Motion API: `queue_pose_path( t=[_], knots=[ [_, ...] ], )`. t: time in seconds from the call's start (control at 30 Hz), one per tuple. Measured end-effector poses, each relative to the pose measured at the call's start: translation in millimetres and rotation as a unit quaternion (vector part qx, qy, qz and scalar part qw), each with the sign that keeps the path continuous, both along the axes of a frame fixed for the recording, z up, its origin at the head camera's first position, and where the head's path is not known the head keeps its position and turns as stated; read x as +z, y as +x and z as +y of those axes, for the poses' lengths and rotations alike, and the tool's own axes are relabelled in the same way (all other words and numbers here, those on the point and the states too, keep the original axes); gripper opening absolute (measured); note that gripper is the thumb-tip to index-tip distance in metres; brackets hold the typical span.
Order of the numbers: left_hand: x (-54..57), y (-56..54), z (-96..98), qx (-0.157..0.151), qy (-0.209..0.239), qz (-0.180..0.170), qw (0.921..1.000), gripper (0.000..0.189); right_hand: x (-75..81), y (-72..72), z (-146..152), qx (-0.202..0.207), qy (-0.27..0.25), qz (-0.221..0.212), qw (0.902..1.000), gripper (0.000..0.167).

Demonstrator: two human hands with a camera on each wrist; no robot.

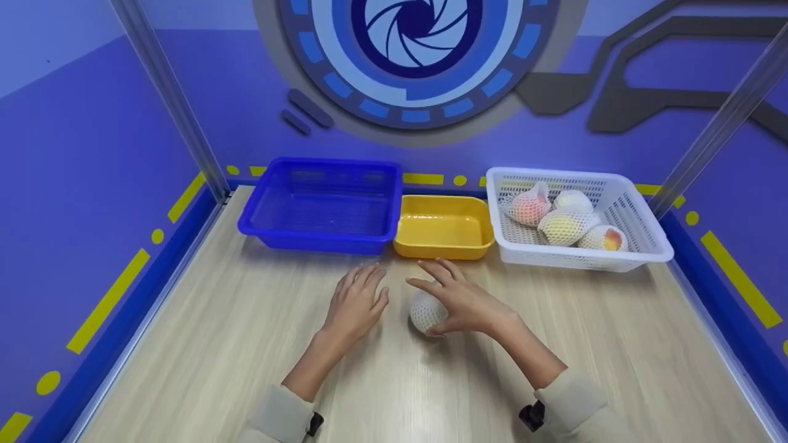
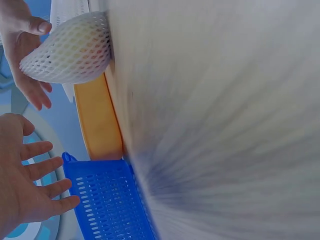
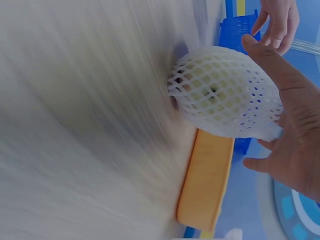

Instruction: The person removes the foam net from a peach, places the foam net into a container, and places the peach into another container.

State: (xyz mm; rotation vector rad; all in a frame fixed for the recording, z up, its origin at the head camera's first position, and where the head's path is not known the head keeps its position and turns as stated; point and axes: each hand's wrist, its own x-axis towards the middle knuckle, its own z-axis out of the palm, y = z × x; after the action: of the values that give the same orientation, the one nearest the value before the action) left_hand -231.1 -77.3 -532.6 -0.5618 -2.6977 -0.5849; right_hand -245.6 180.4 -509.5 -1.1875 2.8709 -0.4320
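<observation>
A pale yellow fruit in a white foam net sleeve stands on the wooden table, in front of the yellow tray. Over its right side reaches my right hand, thumb low by the net and fingers spread above. In the right wrist view the netted fruit lies beside the thumb, and the fingers are partly hidden behind it. My left hand hovers to the left of the fruit, apart from it. The left wrist view shows that hand with its fingers spread and nothing in them.
At the back left stands a blue basket, with a small yellow tray beside it. A white basket at the back right holds several netted fruits. Blue printed panels enclose the table.
</observation>
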Motion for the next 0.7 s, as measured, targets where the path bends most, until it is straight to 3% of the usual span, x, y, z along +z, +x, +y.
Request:
queue_pose_path(
  t=[0.33, 0.57, 0.7],
  knots=[
    [-2.6, -2.1, -5.1, 0.005, 0.003, -0.017, 0.9998, 0.042, -8.7, -4.6, -12.9, 0.03, 0.052, -0.032, 0.9977, 0.098],
    [-9.8, -0.6, -5.8, 0.007, 0.003, -0.019, 0.9998, 0.041, -19.3, 0.6, -15.8, 0.049, 0.046, -0.044, 0.9968, 0.077],
    [-11.8, -2.4, -5.1, 0.007, 0.003, -0.011, 0.9999, 0.04, -20.1, -0.1, -15.4, 0.038, 0.024, -0.059, 0.9972, 0.066]
  ],
)
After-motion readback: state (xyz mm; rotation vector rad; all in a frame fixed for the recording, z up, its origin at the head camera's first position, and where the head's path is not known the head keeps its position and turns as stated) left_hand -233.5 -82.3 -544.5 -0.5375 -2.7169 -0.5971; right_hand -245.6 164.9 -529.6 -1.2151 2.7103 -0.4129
